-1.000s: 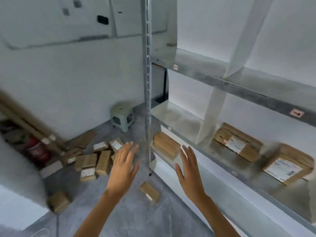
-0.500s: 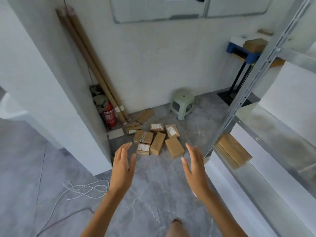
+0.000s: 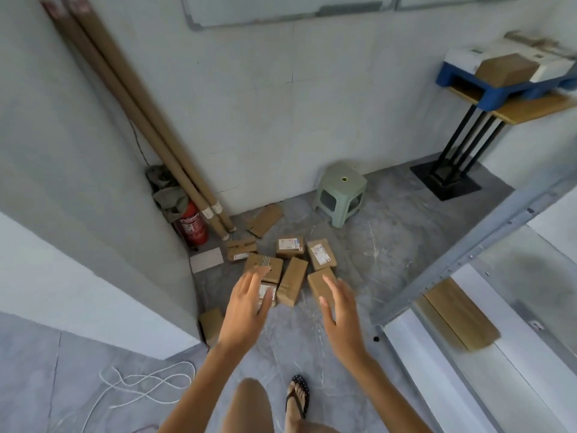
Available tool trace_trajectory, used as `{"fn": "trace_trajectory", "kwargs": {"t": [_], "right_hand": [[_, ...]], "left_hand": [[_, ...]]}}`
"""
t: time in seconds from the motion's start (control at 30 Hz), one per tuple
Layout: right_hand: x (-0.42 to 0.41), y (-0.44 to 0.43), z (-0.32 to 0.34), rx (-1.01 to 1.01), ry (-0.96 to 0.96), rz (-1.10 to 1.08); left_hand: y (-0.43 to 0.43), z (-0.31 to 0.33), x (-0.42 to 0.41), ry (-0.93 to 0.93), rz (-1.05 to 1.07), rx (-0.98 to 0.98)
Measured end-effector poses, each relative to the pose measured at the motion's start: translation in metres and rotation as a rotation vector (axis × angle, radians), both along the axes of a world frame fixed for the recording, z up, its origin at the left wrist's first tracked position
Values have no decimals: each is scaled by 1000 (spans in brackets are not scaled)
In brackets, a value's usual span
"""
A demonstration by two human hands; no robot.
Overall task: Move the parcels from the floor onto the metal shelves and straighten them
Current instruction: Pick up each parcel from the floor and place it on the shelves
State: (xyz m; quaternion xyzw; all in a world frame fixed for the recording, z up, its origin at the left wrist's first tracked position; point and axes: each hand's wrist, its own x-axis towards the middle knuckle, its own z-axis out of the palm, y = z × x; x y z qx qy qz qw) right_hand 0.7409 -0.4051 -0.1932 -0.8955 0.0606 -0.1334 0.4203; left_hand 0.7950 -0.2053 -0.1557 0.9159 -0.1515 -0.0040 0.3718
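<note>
Parcels (image 3: 292, 270): brown cluster on the grey floor near the wall corner, none lifted. 1 more parcel (image 3: 211, 323) sits apart against the white wall edge. 1 flat parcel (image 3: 459, 317) lies on the metal shelf (image 3: 468, 254) at right.

Left hand (image 3: 246, 304) and right hand (image 3: 342, 317): both stretched out toward the cluster, fingers straight and slightly apart, holding nothing.

Around: green stool (image 3: 342, 192) behind the cluster, red fire extinguisher (image 3: 192, 225) in the corner, 2 cardboard tubes (image 3: 140, 120) leaning on the wall, white cord (image 3: 140, 382) loose on the floor at left.
</note>
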Motion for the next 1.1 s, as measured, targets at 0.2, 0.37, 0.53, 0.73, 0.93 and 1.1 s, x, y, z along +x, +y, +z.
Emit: {"fn": "trace_trajectory", "kwargs": {"t": [0.2,0.37,0.53,0.73,0.93,1.1], "right_hand": [[75,-15,-17,12,93,-62],[144,-20,-49,38,106,-129],[215,-21,-102,97,214,-198],[281,-34,-193,176,380,-222],[330,-64,-357,279,514,-355],[340,-81,-525,273,604,-320]], "left_hand": [[-11,-27,92,33,-56,18],[-22,-63,189,165,-85,51],[-32,-121,283,272,-157,131],[-53,-223,377,282,-280,132],[-80,-382,408,275,-348,168],[-84,-555,412,440,-352,164]]}}
